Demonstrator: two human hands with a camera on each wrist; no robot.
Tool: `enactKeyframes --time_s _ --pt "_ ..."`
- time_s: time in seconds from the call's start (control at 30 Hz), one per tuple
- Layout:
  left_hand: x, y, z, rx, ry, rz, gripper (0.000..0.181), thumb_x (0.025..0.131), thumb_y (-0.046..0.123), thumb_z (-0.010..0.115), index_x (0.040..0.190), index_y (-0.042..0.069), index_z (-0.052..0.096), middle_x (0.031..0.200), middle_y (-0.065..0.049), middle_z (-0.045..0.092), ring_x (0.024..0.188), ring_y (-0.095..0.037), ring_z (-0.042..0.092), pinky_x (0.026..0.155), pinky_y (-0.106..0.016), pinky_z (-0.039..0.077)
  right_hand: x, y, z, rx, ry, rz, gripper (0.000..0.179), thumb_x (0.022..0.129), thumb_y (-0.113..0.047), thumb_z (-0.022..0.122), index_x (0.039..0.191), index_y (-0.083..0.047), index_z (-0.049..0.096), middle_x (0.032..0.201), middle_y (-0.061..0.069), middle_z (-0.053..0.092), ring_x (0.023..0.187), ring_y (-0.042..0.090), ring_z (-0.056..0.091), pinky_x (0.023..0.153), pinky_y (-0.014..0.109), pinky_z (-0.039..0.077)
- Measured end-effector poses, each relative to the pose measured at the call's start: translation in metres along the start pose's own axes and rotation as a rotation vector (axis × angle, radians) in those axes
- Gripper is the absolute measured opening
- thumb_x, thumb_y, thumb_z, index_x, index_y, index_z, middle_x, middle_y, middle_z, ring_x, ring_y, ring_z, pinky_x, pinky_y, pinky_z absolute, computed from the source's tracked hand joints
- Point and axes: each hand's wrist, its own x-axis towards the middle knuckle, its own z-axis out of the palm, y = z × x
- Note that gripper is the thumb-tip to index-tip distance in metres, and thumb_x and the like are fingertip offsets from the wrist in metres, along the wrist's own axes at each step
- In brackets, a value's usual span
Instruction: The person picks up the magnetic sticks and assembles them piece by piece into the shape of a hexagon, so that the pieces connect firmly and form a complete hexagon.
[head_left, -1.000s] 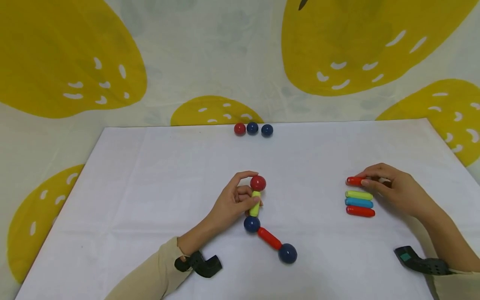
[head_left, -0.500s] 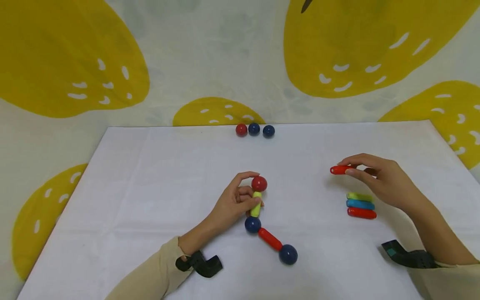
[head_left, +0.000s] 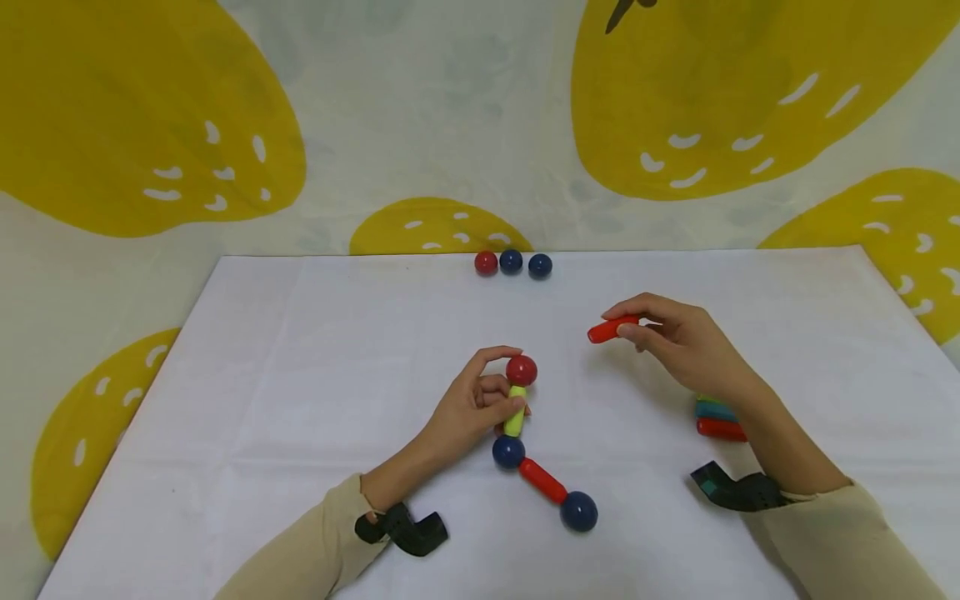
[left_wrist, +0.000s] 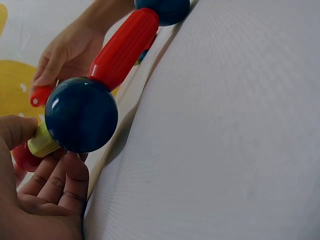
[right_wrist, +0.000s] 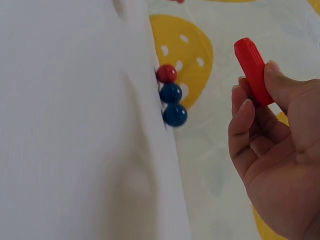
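Observation:
My left hand pinches a yellow-green rod between thumb and fingers, the index fingertip touching the red ball at its far end. A dark blue ball joins that rod's near end to a red rod, which ends in another dark blue ball. Held above the table, a separate red rod is pinched between thumb and fingers of my right hand. That hand is right of the red ball and apart from it.
Along the far edge of the white table sit a loose red ball and two dark blue balls. At the right, a row of rods, among them a red rod, lies partly hidden by my right forearm. A yellow-patterned cloth rises behind.
My right hand has lifted the red rod from the row at the right and carried it left toward the joined pieces. My left hand keeps its hold with almost no movement.

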Motion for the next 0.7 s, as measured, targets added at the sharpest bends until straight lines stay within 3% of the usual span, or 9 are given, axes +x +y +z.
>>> enactKeyframes --time_s 0.3,0.7 --pt "0.0 0.001 0.0 0.0 -0.001 -0.011 0.055 0.093 -0.001 0.057 0.142 0.003 0.032 0.093 -0.021 0.064 0.068 -0.019 0.057 0.06 -0.023 0.048 0.021 -0.008 0.024 0.114 -0.044 0.035 0.023 0.092 -0.012 0.065 0.115 -0.011 0.065 0.109 -0.003 0.064 0.101 0.014 0.055 0.081 0.022 0.05" --pt "0.0 -0.001 0.0 -0.007 0.002 -0.015 0.052 0.093 0.0 0.057 0.138 0.006 0.033 0.093 -0.023 0.064 0.068 -0.019 0.058 0.06 -0.023 0.049 0.04 -0.003 0.043 0.176 -0.105 -0.007 0.022 0.09 -0.013 0.067 0.11 -0.006 0.062 0.102 0.0 0.063 0.091 0.018 0.058 0.075 0.027 0.051"
